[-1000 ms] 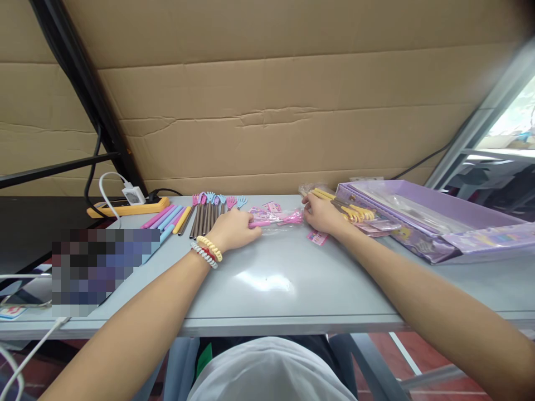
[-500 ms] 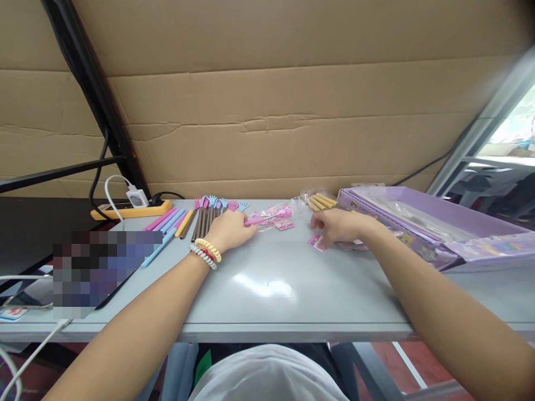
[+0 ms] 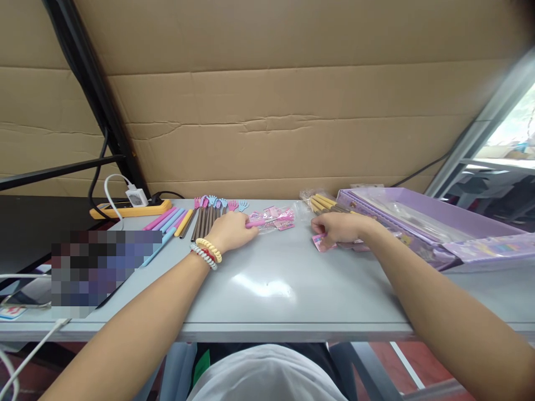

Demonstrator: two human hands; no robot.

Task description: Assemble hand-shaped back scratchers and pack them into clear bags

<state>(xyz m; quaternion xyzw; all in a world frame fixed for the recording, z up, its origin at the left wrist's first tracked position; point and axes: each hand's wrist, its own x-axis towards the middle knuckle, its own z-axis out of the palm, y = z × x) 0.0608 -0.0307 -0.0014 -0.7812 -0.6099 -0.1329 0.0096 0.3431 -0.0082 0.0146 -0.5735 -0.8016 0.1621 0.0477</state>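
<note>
My left hand point(image 3: 232, 230), with bracelets at the wrist, is closed on a pink stick point(image 3: 261, 222) that points right over pink cards in clear wrap point(image 3: 273, 213). Left of it lie several brown sticks with pink, purple and blue hand-shaped tops point(image 3: 212, 200). My right hand point(image 3: 336, 228) has its fingers bent together at a small pink card point(image 3: 320, 241) on the table; its fingertips are partly hidden. Behind that hand lie yellow sticks in a clear bag point(image 3: 321, 202).
A purple box point(image 3: 460, 219) with clear packets stands at the right. Coloured sticks point(image 3: 167, 219), a yellow power strip point(image 3: 142, 210) with a white charger point(image 3: 136, 196), and a blurred-out device point(image 3: 104, 267) with white cables are at the left. Cardboard point(image 3: 267, 133) closes off the back.
The pink stick's right end has swung a little towards me. The small card at my right hand has shifted slightly right, under the fingers.
</note>
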